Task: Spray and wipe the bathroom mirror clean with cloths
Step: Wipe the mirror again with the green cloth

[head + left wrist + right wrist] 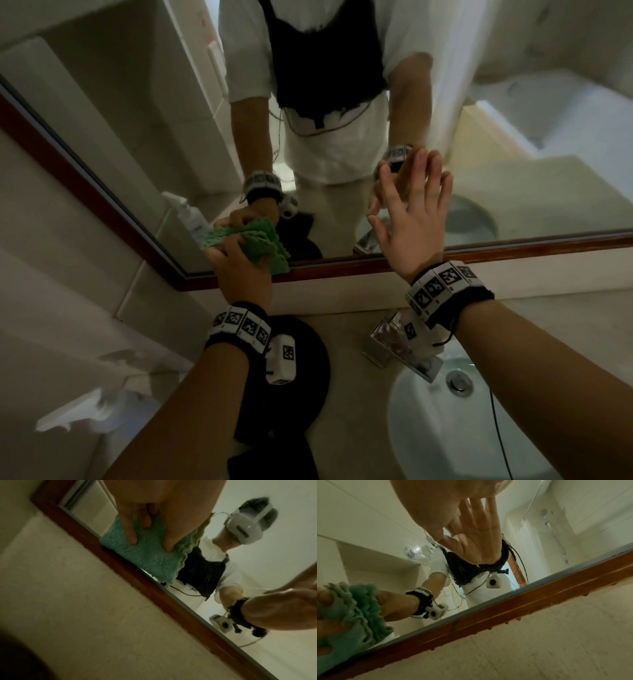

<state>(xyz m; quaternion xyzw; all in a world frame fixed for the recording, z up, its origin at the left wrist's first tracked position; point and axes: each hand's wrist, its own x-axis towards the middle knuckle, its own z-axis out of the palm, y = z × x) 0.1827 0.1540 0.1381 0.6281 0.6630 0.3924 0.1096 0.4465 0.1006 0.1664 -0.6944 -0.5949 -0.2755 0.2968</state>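
the large wall mirror with a reddish-brown wooden frame (pixel 342 212) is hanging just above the beige stone counter (pixel 349 394). the right hand (pixel 409 219) is lying flat on the mirror glass, fingers straight and spread. the left hand (pixel 239 265) is pressing a folded green terry cloth (pixel 263 245) against the mirror's lower left corner, fingers spread on it.
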